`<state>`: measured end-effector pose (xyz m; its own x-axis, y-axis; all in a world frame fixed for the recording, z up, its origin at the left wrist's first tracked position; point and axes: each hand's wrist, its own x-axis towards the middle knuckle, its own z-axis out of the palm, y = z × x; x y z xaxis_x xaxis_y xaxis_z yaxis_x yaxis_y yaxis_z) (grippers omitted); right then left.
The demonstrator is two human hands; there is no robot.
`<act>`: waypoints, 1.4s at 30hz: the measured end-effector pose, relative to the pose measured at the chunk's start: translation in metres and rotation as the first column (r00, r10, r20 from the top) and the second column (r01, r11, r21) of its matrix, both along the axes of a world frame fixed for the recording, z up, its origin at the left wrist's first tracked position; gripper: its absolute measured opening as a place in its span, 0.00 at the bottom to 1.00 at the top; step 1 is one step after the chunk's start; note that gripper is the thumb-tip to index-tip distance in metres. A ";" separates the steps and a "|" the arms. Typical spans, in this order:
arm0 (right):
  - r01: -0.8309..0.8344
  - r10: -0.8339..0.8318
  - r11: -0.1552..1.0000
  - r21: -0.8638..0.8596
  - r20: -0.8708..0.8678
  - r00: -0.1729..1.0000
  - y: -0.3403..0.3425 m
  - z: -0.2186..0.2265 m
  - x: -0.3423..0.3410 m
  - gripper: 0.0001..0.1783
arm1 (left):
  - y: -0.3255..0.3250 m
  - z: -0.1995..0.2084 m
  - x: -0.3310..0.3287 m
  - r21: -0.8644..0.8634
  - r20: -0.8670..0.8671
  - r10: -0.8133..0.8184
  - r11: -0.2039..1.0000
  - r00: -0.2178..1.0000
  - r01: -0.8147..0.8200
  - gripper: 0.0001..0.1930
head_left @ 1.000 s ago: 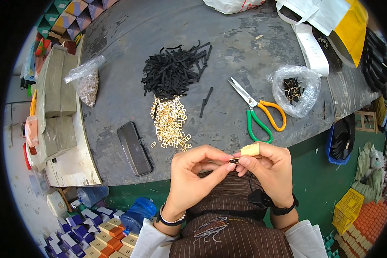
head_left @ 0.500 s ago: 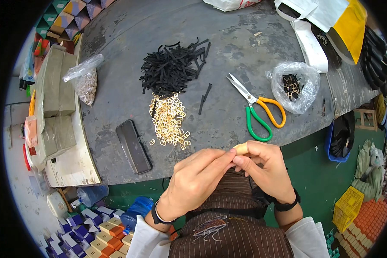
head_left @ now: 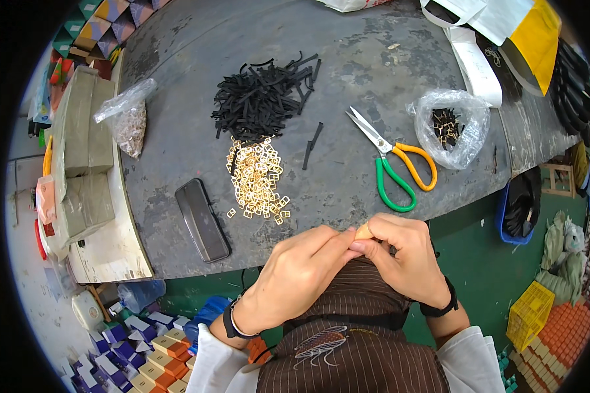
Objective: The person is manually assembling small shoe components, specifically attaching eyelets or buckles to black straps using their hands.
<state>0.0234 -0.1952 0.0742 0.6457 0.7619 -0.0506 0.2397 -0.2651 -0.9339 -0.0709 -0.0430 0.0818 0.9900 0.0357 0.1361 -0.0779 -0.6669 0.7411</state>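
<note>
My left hand [head_left: 301, 275] and my right hand [head_left: 400, 255] meet at the table's near edge, fingertips pinched together. Whatever sits between the fingertips is hidden. A yellowish cover [head_left: 363, 232] wraps the tip of my right index finger. Ahead and to the left lies a heap of small gold buckles [head_left: 257, 180], touching a pile of short black strips [head_left: 259, 98]. Two loose black strips [head_left: 308, 154] rest beside the pile. Scissors [head_left: 385, 147] with one green and one orange handle lie open beyond my right hand.
A dark phone [head_left: 202, 219] lies at left, near a clear bag of small pieces [head_left: 132, 128]. On the right, an open plastic bag [head_left: 469, 147] holds black-and-gold pieces. A blue bin [head_left: 516, 237] and yellow crate [head_left: 531, 318] stand below the table at right.
The fingers of my right hand have curled a little closer to my left fingertips, and the yellowish cover tilts downward. The things on the table have not visibly moved.
</note>
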 end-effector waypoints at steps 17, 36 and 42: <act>0.035 -0.036 0.999 0.025 0.028 0.999 -0.002 -0.001 0.011 0.04 | -0.005 -0.008 0.005 -0.109 -0.039 0.127 0.985 0.991 -0.131 0.14; 0.699 -0.606 0.715 -0.014 0.485 0.630 -0.034 -0.020 0.100 0.15 | 0.005 0.083 -0.016 -0.916 0.393 -0.457 -0.270 0.798 0.296 0.23; -0.008 0.085 0.984 -0.177 0.432 0.898 0.038 -0.026 0.059 0.09 | 0.023 0.088 -0.024 -0.937 0.345 -0.467 -0.217 0.814 0.273 0.21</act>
